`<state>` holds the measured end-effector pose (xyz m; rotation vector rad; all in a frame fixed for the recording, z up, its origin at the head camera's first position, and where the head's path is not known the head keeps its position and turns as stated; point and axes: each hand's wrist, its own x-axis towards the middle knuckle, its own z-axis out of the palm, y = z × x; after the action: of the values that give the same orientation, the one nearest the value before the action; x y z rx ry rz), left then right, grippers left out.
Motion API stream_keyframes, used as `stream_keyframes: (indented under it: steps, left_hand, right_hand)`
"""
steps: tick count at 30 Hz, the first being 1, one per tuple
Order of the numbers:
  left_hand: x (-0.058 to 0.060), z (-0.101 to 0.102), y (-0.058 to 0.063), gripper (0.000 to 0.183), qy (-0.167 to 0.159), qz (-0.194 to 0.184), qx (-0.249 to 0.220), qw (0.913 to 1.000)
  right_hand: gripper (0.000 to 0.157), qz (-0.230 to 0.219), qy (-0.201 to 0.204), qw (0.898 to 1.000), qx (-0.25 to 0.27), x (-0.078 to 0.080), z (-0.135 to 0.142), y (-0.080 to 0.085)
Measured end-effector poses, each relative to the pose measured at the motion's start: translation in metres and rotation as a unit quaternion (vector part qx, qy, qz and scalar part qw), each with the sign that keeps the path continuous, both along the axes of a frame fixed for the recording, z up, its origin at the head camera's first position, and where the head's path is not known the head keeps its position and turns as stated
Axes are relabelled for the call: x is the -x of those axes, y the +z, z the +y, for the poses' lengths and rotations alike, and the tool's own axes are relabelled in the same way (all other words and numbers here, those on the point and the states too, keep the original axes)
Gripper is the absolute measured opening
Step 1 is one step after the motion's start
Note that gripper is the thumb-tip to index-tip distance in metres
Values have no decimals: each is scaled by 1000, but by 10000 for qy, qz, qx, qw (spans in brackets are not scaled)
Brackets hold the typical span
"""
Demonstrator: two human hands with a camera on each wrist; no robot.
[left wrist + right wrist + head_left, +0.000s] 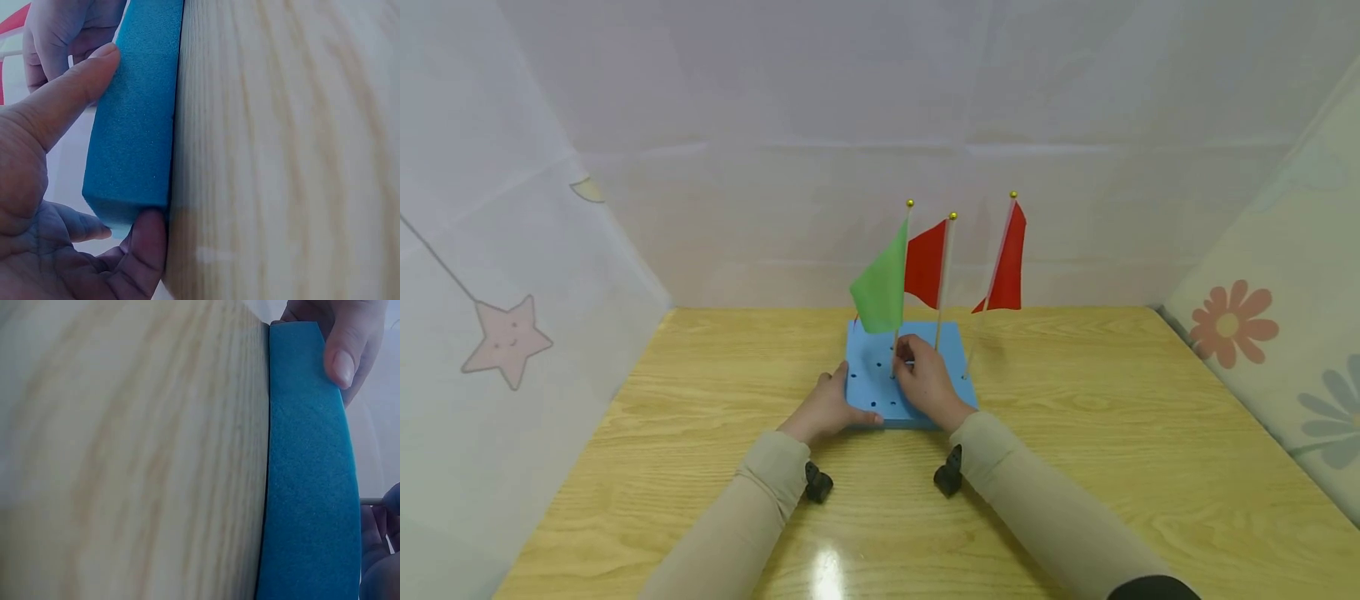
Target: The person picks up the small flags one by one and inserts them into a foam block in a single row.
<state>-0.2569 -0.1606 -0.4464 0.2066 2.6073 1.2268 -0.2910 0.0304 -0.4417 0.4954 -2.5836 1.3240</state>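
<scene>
A blue foam block [865, 388] with several small holes lies on the table. My left hand [826, 408] holds its near left corner; in the left wrist view the thumb presses the block's edge and the other fingers wrap the corner. Over the block, my right hand [927, 382] pinches the lower stick of a green flag [883, 283], which stands nearly upright. In the right wrist view a bit of that stick [371, 501] shows between the fingertips. Whether its end sits in a hole is hard to tell. Two red flags, one nearer [927, 265] and one farther right [1011, 258], stand in the block.
The wooden table [1075, 467] extends around the block on all sides. Behind it hangs a pale cloth [775, 100], and patterned cloths flank both sides. A small red tip pokes out left of the green flag. Gold beads top the sticks.
</scene>
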Motion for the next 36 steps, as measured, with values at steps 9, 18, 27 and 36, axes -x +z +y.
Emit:
stream_keyframes:
  steps: [9,18,27,36]
  left_hand:
    - [0,-1,-4,123,-32,-66,-20,10000]
    - [4,-3,-9,123,7,-42,35,10000]
    - [14,-10,-14,125,125,-32,-3,9999]
    - [10,-16,-19,119,186,-26,-39,9998]
  right_hand:
    - [14,-132,-76,9999,27,-1,2,-2]
    - [37,-249,41,9997,-51,-9,10,2]
    - [32,-405,314,9985,-183,-17,22,10]
    - [32,-247,871,9946,-505,-26,39,3]
